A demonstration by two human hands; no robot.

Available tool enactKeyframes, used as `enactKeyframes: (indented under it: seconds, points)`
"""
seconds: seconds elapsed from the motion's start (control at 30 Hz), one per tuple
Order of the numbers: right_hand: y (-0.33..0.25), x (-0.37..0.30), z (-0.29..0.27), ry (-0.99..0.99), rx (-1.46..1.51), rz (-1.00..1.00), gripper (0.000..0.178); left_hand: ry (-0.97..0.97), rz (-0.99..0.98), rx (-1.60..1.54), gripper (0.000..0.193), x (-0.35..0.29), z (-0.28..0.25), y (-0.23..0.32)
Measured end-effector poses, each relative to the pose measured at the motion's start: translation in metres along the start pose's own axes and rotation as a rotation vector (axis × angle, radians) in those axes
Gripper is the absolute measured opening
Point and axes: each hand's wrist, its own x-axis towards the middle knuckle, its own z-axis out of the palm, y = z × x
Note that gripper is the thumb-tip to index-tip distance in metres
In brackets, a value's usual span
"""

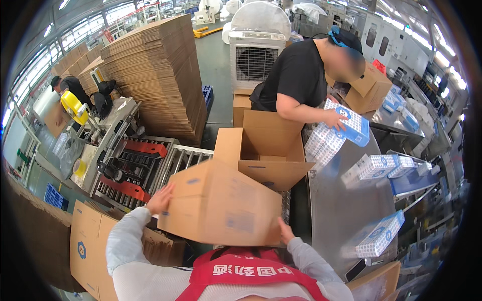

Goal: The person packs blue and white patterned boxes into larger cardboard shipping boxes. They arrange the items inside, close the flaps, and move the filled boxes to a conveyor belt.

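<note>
A brown cardboard box [221, 205], slightly blurred, hangs tilted in front of my chest between both my hands. At its left end, my left hand [160, 197] presses against the cardboard, thumb and fingers on the side. My right hand [286, 231] grips the lower right edge, partly hidden by the box. Just beyond stands an open cardboard carton [273, 133] with its flaps spread. Beside that carton a co-worker in a black shirt [296, 67] holds blue-and-white packs [346, 123] over the metal table.
A roller conveyor [188, 159] with a red-armed machine [133, 168] lies to the left. Behind it rises a tall stack of flat cardboard [155, 75]. On the right, a metal table [346, 200] bears more packs [379, 236] and a phone [355, 270]. Folded cartons [85, 251] stand lower left.
</note>
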Motion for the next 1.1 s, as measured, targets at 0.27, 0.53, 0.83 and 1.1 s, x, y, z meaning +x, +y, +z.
enactKeyframes:
  seconds: [0.27,0.53,0.83,1.1]
  points:
    - [-0.34,-0.162,0.045,-0.727,0.375,-0.281,0.03,-0.197,-0.674,-0.908,0.062,-0.024,-0.013,-0.051]
    - [-0.253,-0.142,0.221,-0.778,-0.484,-0.251,0.075,-0.234,-0.281,-0.856,0.079,0.049,0.087,0.153]
    - [-0.237,-0.107,-0.062,0.222,-1.623,-0.361,0.094,-0.121,-0.315,-0.554,0.049,0.048,0.104,0.125]
    - [-0.09,-0.012,-0.026,-0.16,-0.65,0.136,0.071,-0.287,-0.562,-0.99,0.045,0.057,0.051,0.057]
